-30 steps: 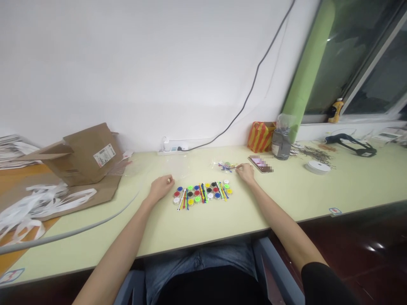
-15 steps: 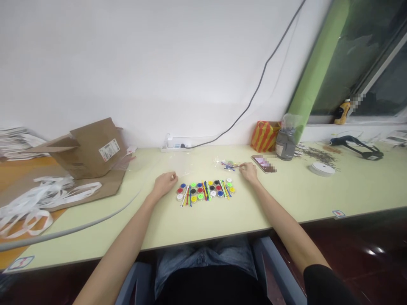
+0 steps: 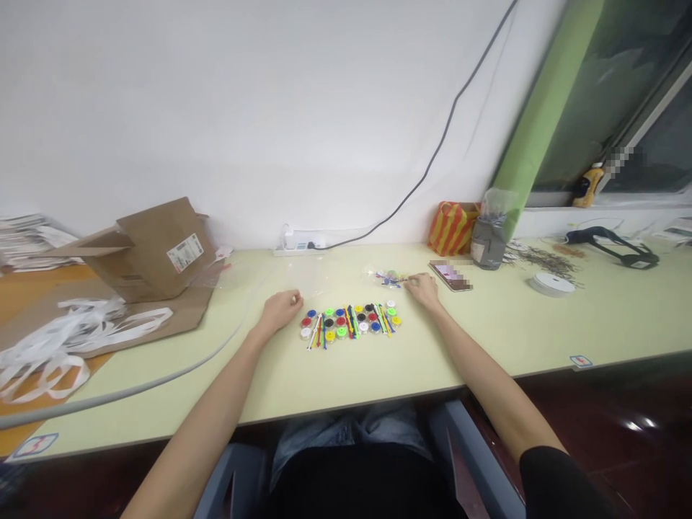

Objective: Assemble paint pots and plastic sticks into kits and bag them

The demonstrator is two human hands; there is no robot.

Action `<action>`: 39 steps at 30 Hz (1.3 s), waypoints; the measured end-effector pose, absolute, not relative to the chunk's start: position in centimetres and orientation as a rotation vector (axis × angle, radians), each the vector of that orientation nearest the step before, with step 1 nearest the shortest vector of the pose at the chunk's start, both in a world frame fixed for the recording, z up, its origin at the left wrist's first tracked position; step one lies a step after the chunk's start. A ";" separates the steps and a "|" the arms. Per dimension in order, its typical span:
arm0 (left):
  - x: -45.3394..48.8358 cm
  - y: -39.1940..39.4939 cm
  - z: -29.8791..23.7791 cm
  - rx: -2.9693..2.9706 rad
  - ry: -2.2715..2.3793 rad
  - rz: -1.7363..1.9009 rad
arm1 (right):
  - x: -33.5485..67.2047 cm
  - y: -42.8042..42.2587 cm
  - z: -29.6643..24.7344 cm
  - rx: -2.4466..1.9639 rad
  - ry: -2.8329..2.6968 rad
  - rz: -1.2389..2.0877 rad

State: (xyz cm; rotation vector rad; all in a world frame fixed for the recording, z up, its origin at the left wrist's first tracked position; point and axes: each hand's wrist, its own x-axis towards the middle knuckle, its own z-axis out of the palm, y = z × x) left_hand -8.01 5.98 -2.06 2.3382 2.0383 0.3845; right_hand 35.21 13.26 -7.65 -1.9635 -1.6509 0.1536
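Head view: the left hand rests on the worktop, grip loosely curled shut and apparently empty, just beside the left end of the coloured caps and sticks laid in rows mid-worktop. The right hand pinches the small clear packet behind the rows' right end, near the phone. Judged step: handling the packet. Any further move calls for a fine fingertip grip.

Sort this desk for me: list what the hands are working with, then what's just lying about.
In hand: rows of coloured caps and sticks; small clear bag of coloured pieces, touched by the right hand; left hand, curled, beside the rows.
Lying about: cardboard box; white straps; power strip; phone; striped bag; tape roll.
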 end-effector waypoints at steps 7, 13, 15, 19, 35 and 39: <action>-8.1 6.2 -2.2 2.350 2.036 0.385 | 35.5 13.5 -7.9 -1.949 -1.678 0.154; -8.3 6.4 -2.5 2.357 2.034 0.392 | 35.6 13.6 -7.9 -1.921 -1.713 0.155; -8.3 6.4 -2.6 2.363 2.025 0.397 | 35.6 13.6 -8.0 -1.917 -1.717 0.151; -8.2 6.4 -2.6 2.370 2.011 0.409 | 35.7 13.6 -8.0 -1.915 -1.722 0.147; -8.1 6.3 -2.4 2.393 2.005 0.396 | 35.6 13.4 -7.7 -1.904 -1.740 0.174; -8.1 6.3 -2.4 2.396 2.004 0.385 | 35.6 13.4 -7.7 -1.910 -1.737 0.177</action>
